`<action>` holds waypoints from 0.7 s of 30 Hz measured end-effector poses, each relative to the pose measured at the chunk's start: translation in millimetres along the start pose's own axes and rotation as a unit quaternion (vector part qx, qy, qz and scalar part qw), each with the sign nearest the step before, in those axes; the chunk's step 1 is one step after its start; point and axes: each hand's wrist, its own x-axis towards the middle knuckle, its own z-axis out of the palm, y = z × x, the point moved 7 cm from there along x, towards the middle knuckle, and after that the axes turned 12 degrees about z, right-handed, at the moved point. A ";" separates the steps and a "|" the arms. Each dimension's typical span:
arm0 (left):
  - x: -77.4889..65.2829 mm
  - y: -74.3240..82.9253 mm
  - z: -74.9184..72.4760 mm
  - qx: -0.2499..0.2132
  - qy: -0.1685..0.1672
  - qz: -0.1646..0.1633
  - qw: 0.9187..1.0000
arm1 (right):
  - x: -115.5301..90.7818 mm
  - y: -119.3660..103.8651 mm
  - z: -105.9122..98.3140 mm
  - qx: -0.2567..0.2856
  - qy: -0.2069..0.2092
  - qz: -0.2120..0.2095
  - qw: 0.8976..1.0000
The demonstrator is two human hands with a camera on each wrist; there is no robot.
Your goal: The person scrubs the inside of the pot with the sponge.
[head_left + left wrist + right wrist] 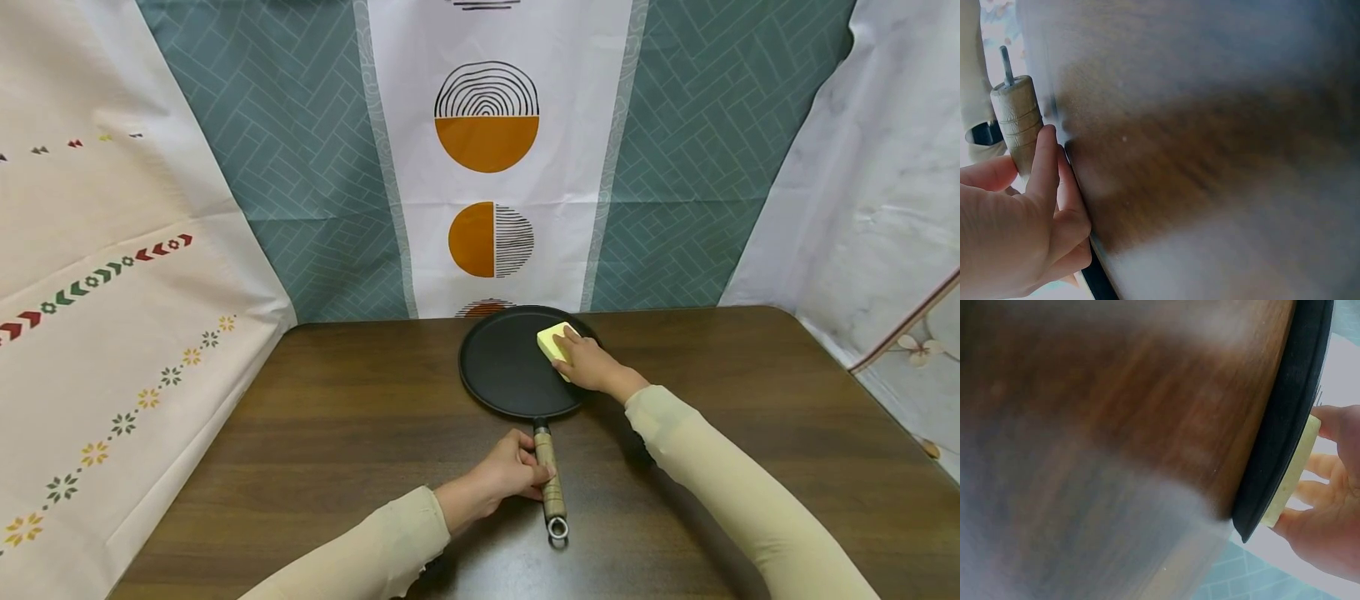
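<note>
A flat black round pan (502,362) lies on the brown wooden table, its wooden handle (552,492) pointing toward me and ending in a metal ring. My left hand (501,473) grips that handle from the left, thumb and fingers on either side; the left wrist view shows the fingers around the handle (1017,115) too. On the pan's right part, my right hand (588,361) holds a pale yellow sponge (551,340) against the black surface. In the right wrist view the sponge (1294,472) lies flat on the pan (1282,419), with fingertips and thumb at its edges.
The wooden table (337,433) extends to both sides of the pan. Behind it hangs a teal and white cloth (315,167) with orange half circles. A cream patterned cloth (112,333) hangs at the left, a whitish one (847,183) at the right.
</note>
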 end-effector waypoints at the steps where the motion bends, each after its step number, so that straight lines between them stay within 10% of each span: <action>1: 0.1 0.2 -0.2 0.000 0.000 -0.001 1.000 | 0.3 -0.8 0.1 0.001 -0.001 0.002 1.000; 21: 1.4 -2.6 -0.6 -0.010 -0.001 -0.003 1.000 | 21.8 -25.4 6.6 -0.006 -0.018 -0.026 0.999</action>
